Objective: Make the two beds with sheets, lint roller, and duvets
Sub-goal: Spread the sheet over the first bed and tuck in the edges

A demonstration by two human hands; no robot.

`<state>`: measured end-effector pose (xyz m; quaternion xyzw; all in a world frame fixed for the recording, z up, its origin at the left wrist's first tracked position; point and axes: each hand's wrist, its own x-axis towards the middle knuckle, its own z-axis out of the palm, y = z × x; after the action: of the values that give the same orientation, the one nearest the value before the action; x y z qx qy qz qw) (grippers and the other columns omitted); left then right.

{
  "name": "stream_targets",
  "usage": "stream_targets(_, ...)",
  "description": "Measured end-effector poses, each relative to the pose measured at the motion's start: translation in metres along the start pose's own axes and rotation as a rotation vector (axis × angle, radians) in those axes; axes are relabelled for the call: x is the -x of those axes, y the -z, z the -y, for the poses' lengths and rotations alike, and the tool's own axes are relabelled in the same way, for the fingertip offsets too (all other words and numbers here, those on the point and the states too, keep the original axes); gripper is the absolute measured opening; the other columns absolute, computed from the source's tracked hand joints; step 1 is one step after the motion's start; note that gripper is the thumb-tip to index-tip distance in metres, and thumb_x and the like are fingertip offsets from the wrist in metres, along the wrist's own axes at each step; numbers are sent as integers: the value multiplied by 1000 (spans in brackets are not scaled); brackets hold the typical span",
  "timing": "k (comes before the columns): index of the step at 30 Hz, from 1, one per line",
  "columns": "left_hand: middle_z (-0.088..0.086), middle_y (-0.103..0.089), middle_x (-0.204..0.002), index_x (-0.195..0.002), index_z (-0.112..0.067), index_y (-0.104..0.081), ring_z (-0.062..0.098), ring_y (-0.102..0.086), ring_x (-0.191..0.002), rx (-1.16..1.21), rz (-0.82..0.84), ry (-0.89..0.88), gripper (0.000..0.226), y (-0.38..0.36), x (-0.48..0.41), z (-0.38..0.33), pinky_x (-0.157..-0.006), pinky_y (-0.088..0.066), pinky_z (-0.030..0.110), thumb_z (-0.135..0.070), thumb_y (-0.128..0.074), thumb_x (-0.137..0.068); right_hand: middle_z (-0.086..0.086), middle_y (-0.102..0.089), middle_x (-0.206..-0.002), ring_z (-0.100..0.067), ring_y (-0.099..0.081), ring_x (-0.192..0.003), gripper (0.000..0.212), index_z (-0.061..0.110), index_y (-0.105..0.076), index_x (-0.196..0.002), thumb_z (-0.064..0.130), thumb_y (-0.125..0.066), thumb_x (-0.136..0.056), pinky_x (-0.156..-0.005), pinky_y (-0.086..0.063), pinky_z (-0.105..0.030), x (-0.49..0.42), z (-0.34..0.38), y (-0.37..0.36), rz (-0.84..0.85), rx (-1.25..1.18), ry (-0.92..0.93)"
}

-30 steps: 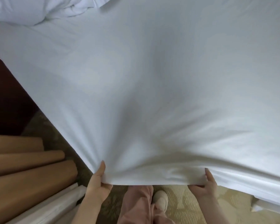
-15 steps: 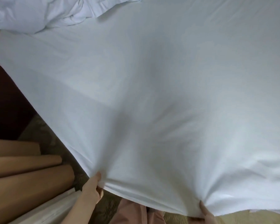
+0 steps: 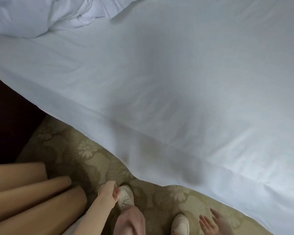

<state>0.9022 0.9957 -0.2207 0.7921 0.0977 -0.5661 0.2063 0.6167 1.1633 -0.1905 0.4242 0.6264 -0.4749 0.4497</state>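
sheet [image 3: 176, 90], white and mostly smooth, lies spread over the bed and fills the upper and right parts of the view. soft creases run across it, and a grey shadow falls down its middle. its near edge drapes over the side of the bed and hangs down toward the carpet [image 3: 85, 158], dipping lowest just beyond the person's left shoe [image 3: 126, 195]. whether the hem touches the floor cannot be told.

crumpled bedding [image 3: 32, 16], also white, sits heaped on the sheet at the far left corner.

neither hand holds anything. the left hand [image 3: 109, 192] hangs low over the left shoe, its fingers loosely curled and empty, clear of the sheet's edge. the right hand [image 3: 214, 224] is at the bottom of the view with its palm showing and its fingers spread and relaxed, close to the hanging edge but apart from it.

below the hands, a pink trouser leg [image 3: 131, 219] and the right shoe [image 3: 180, 224] stand on the olive patterned carpet. tan folds [image 3: 29, 200] fill the lower left corner; they could be curtain or rolled material, and the view does not settle which. dark furniture [image 3: 7, 124] stands at the left edge beside the bed.
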Motion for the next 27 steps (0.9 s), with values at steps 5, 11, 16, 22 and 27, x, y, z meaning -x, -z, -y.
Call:
stream_targets(5, 15, -57, -101, -109, -4, -54, 24, -59, -86, -162, 161, -174, 14, -17, 15, -105, -76, -49, 36, -11, -46, -98, -15, -53, -101, -24, -56, -78, 25, 6, -48, -121, 16, -47, -98, -61, -55, -35, 30, -21, -127, 171, 118, 59)
stream_targets(11, 7, -49, -130, -132, -11, -42, 29, -46, -127, -53, 433, -303, 32, -65, 32, -204, -112, -29, 48, -22, -40, -102, -7, -61, -101, -21, -64, -90, 21, 4, -56, -98, 3, -35, -99, -79, -46, -34, 49, -28, -227, 404, 44, 35)
stream_targets(16, 9, -44, -141, -132, -12, -44, 38, -47, -119, 70, 410, -107, 42, -113, 31, -221, -105, -31, 46, -37, -34, -99, -7, -51, -108, -11, -70, -70, 23, 8, -51, -85, 4, -34, -100, -88, -45, -40, 24, -27, -233, 328, -99, -77)
stream_targets(22, 26, -37, -142, -133, 9, -41, 38, -34, -133, 215, 126, -20, 42, -130, 34, -228, -94, -31, 32, -14, -19, -105, -14, -55, -117, -28, -65, -79, 16, 2, -52, -94, 2, -36, -95, -91, -44, -43, 36, -44, -260, 336, -139, -216)
stream_targets(27, 1, -16, -158, -152, -25, -8, 22, -26, -140, -32, 5, -751, 54, -126, 5, -236, -112, -28, 36, -29, -26, -101, -25, -65, -112, -35, -62, -104, 64, -4, -56, -109, -17, -59, -46, -85, -47, -46, 66, -73, -308, 545, -295, -392)
